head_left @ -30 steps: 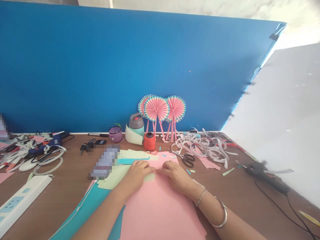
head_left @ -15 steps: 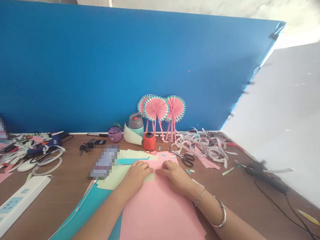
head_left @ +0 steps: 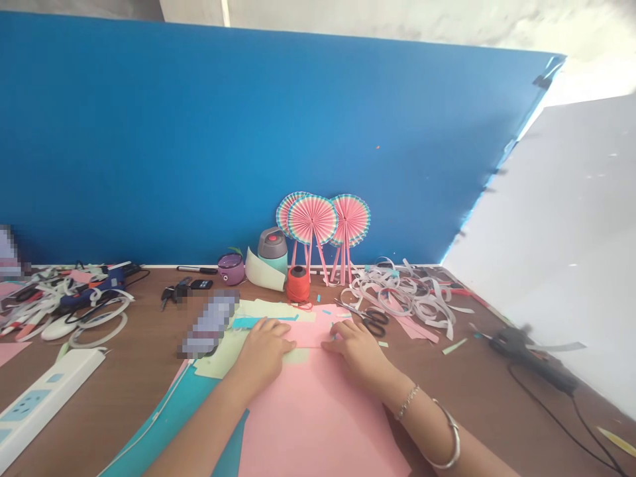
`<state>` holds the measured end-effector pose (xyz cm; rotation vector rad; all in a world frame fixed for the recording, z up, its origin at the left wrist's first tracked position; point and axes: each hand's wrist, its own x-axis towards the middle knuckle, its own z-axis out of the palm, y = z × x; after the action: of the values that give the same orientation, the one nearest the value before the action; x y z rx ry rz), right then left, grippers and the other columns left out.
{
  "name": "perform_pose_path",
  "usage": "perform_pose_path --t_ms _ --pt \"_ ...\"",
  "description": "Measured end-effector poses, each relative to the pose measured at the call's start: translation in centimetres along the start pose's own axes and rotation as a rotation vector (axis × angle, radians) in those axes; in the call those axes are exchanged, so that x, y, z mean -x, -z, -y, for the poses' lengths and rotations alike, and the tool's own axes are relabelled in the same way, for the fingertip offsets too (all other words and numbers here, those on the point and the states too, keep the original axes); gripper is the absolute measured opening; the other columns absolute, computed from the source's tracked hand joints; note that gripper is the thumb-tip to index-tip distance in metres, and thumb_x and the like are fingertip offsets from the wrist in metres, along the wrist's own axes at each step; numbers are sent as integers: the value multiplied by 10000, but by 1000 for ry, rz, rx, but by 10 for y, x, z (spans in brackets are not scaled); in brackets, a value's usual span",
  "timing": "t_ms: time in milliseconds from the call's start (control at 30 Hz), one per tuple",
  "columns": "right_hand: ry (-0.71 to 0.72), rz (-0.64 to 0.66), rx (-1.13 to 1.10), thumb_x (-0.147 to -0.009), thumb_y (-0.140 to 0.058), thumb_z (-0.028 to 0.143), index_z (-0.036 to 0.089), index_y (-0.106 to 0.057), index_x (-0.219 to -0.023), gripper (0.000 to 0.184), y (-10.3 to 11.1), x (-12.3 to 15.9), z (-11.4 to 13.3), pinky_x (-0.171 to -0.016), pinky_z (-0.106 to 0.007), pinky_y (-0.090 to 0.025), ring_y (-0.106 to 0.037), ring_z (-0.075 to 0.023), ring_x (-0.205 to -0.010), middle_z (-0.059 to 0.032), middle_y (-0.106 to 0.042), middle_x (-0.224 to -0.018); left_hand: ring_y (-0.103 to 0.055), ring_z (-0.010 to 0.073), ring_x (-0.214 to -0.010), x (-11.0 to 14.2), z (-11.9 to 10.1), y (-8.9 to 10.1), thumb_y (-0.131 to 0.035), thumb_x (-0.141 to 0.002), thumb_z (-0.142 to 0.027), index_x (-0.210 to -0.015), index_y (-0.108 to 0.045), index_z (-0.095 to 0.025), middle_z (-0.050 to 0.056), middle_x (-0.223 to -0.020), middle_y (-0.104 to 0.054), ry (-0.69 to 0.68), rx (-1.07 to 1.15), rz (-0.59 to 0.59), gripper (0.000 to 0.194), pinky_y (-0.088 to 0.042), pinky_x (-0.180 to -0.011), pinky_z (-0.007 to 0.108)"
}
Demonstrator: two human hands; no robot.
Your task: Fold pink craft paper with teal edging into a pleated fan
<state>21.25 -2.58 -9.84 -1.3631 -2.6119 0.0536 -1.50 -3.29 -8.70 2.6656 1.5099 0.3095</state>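
A pink sheet of paper (head_left: 318,417) lies lengthwise before me, with a straight crosswise edge or fold line (head_left: 311,346) near its far end. On the left end of that line rests my left hand (head_left: 265,351), fingers stretched over the paper and thumb apart. My right hand (head_left: 358,348) presses at the right end in the same way, its thumb pointing inward. Both hands are open on the paper, with a gap between the thumbs. A small pale green piece (head_left: 297,356) sits by the left thumb. Scissors (head_left: 372,321) lie just beyond my right hand.
Green sheets (head_left: 221,351), a blue sheet (head_left: 169,404) and a phone (head_left: 211,324) lie left. Behind stand a red thread spool (head_left: 298,285), a flask (head_left: 272,248) and pink paper fans (head_left: 313,220). Paper strips (head_left: 412,291) and a glue gun (head_left: 531,358) are right; a power strip (head_left: 50,397) is left.
My hands have moved apart along the fold line, the left one leftward and the right one rightward. More of the pink paper's edge shows between the thumbs. The view has tilted slightly.
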Motion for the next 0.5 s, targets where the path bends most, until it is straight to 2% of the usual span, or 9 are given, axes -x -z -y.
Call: perform_pose_path --t_ms 300,500 --pt "-7 -31 -42 -688 -507 46 258 -718 -876 353 6 3 1 -781 -330 -331 -478 -200 -869 -58 -595 -913 -512 237 -1059 0 18 4 -423 -644 0 -903 -730 -340 -1 -1138 -657 54 120 -29 526 -363 -931 435" --pt "36 -79 -63 -765 -493 85 252 -714 -871 297 1 1 -4 -692 -300 -351 -495 -176 -765 -49 -588 -802 -536 234 -1044 -1 28 -5 -396 -600 26 -822 -743 -329 -3 -1102 -671 65 182 -85 544 -397 -905 435"
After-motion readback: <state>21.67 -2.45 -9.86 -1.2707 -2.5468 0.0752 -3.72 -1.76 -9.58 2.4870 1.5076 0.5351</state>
